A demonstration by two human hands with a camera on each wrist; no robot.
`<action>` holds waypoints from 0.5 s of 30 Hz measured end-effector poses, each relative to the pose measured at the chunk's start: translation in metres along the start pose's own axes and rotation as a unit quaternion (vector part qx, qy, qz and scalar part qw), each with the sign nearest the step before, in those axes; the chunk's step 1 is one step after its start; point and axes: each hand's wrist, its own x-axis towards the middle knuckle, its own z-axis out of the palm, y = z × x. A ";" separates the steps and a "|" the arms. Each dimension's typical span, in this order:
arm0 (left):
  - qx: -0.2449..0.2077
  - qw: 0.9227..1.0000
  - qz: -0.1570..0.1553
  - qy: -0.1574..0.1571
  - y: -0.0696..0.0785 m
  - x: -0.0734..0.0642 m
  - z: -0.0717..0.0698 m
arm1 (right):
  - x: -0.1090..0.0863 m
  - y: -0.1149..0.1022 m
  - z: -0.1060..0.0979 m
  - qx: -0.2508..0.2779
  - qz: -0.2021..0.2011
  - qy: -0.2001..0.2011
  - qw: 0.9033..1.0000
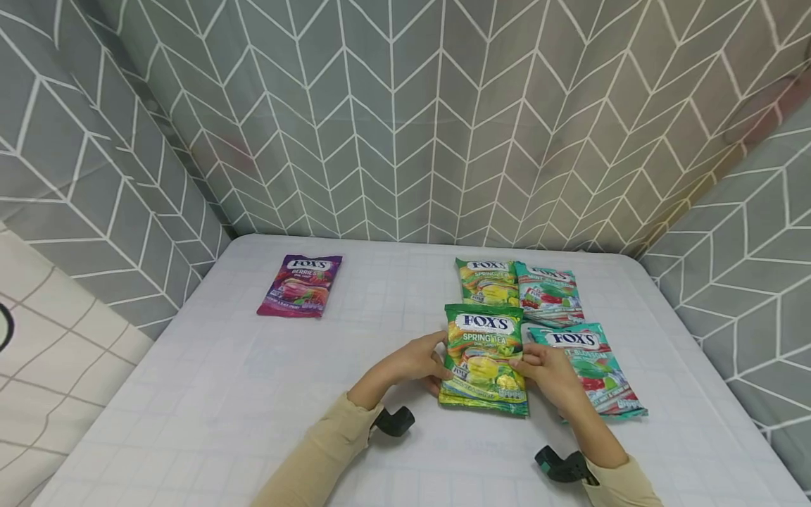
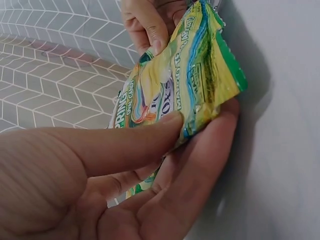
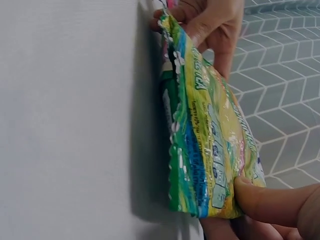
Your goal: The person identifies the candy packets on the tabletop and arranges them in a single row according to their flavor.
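A yellow-green Fox's Spring Tea candy bag (image 1: 483, 355) is held between both hands at the middle right of the table. My left hand (image 1: 413, 362) pinches its left edge, the thumb on the front and the fingers behind, as the left wrist view shows. On the opposite edge my right hand (image 1: 552, 372) pinches the bag with its thumb on the front. Side-on in the right wrist view, the bag (image 3: 217, 135) stands tilted over the white surface, casting a shadow. Its back is mostly hidden; I cannot tell whether another bag lies behind it.
Behind the held bag lies another Spring Tea bag (image 1: 488, 282), beside a teal mint candy bag (image 1: 551, 296). A second teal bag (image 1: 595, 373) lies by my right hand. A purple Berries bag (image 1: 300, 286) is at the back left of the white table (image 1: 253, 422). Patterned curtains (image 1: 393, 141) surround it.
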 end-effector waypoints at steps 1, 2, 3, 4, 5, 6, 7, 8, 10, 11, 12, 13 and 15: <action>0.004 1.000 -0.001 0.000 -0.001 0.000 0.000 | 0.000 0.000 0.001 0.004 0.004 -0.002 1.000; 0.007 1.000 -0.004 0.002 -0.002 0.000 -0.001 | 0.001 0.000 0.002 0.004 0.002 -0.004 1.000; 0.011 1.000 -0.008 0.004 -0.002 -0.001 -0.001 | 0.001 -0.001 0.002 0.005 0.002 -0.007 1.000; 0.014 1.000 -0.011 0.004 -0.003 -0.001 -0.002 | 0.002 -0.002 0.003 0.003 0.000 -0.008 1.000; 0.018 1.000 -0.012 0.006 -0.004 -0.002 -0.004 | 0.002 -0.003 0.005 0.000 -0.002 -0.008 1.000; 0.020 1.000 -0.014 0.007 -0.004 -0.004 -0.006 | 0.003 -0.004 0.006 -0.005 -0.005 -0.011 1.000; 0.025 1.000 -0.014 0.007 -0.005 -0.005 -0.008 | 0.004 -0.005 0.007 -0.008 -0.007 -0.014 1.000; 0.027 1.000 -0.012 0.007 -0.005 -0.007 -0.011 | 0.006 -0.006 0.008 -0.017 -0.013 -0.015 1.000; 0.036 0.999 -0.005 0.006 -0.005 -0.011 -0.017 | 0.009 -0.008 0.012 -0.034 -0.020 -0.016 0.999; 0.038 0.999 -0.001 0.005 -0.005 -0.012 -0.021 | 0.010 -0.010 0.013 -0.043 -0.025 -0.017 0.999; 0.041 0.999 0.003 0.005 -0.006 -0.014 -0.025 | 0.012 -0.011 0.015 -0.047 -0.028 -0.020 0.998; 0.045 0.999 0.006 0.006 -0.007 -0.015 -0.028 | 0.015 -0.013 0.017 -0.052 -0.032 -0.022 0.998; 0.045 0.999 0.009 0.011 -0.009 -0.017 -0.036 | 0.020 -0.017 0.021 -0.059 -0.042 -0.025 0.997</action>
